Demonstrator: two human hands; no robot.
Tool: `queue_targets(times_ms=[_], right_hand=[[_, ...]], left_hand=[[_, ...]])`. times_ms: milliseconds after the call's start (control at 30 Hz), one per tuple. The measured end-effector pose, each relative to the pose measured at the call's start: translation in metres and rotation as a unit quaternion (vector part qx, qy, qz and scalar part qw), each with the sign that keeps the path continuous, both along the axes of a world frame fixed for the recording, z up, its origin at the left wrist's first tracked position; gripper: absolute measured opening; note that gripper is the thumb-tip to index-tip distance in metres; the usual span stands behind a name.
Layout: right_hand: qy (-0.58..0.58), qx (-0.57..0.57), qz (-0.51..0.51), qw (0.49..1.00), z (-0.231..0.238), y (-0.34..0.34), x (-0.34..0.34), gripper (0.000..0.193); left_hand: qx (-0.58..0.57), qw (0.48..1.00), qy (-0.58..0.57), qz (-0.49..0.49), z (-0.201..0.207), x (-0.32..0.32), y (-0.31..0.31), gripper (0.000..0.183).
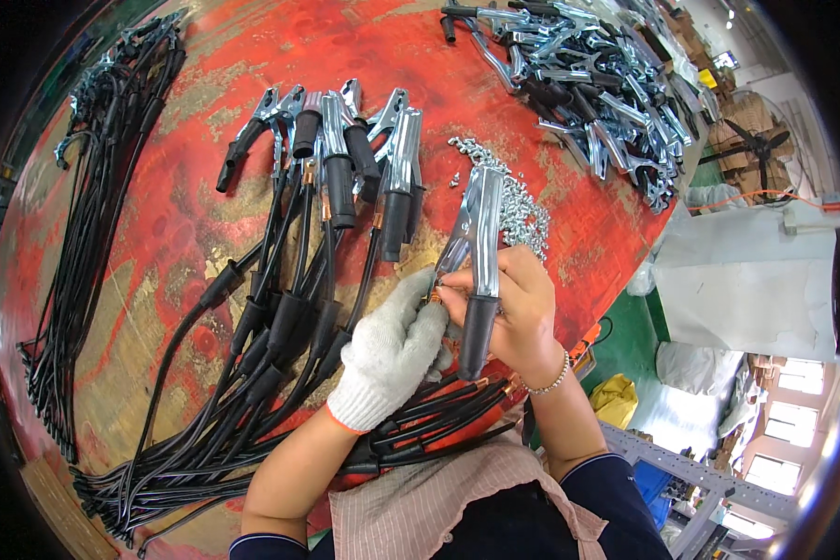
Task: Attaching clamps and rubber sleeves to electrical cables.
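A silver jumper-cable clamp [485, 224] with black handle grips stands between my hands, jaws pointing away from me. My left hand [387, 350], in a white knitted glove, is closed around the clamp's lower part, where a copper cable end [434, 296] shows at its fingertips. My bare right hand [527, 313] reaches around behind the near black grip. Its thumb and index finger pinch together at the copper end; whatever small piece they hold is hidden. To the left lie several clamps [340, 177] next to black cables [289, 322], some with copper ends inside the clamps.
Loose small screws [522, 219] lie just beyond my right hand. A large heap of clamps [597, 89] covers the far right of the worn red table [205, 154]. A long bundle of black cables [88, 252] lies along the left. More copper-ended cables [448, 411] rest near my lap.
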State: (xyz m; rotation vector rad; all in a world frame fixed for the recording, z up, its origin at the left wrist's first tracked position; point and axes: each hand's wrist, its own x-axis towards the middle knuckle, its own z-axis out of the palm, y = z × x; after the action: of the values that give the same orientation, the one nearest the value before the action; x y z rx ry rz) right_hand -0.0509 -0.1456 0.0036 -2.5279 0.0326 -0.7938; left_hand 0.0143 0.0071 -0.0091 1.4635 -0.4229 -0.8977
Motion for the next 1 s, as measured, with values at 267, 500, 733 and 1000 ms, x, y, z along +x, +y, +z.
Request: queue_targets(times_ms=[267,500,733,1000], right_hand=[[0.02,0.002,-0.009,1.0,-0.003,-0.002,-0.006,0.026],[0.013,0.099,-0.007,0.995,-0.01,-0.017,-0.013,0.025],[0.13,-0.046,-0.11,0.984,-0.027,-0.064,-0.028,0.014],[0.05,0.772,0.054,0.631,-0.014,-0.009,-0.027,0.034]], left_hand=[[0.026,0.999,-0.021,-0.011,0.002,-0.001,-0.001,0.041],[0.018,0.997,0.074,-0.009,-0.004,-0.003,-0.007,0.042],[-0.003,0.988,0.152,-0.019,0.002,-0.001,-0.007,0.03],[-0.022,0.997,-0.069,0.013,-0.024,-0.011,-0.004,0.037]])
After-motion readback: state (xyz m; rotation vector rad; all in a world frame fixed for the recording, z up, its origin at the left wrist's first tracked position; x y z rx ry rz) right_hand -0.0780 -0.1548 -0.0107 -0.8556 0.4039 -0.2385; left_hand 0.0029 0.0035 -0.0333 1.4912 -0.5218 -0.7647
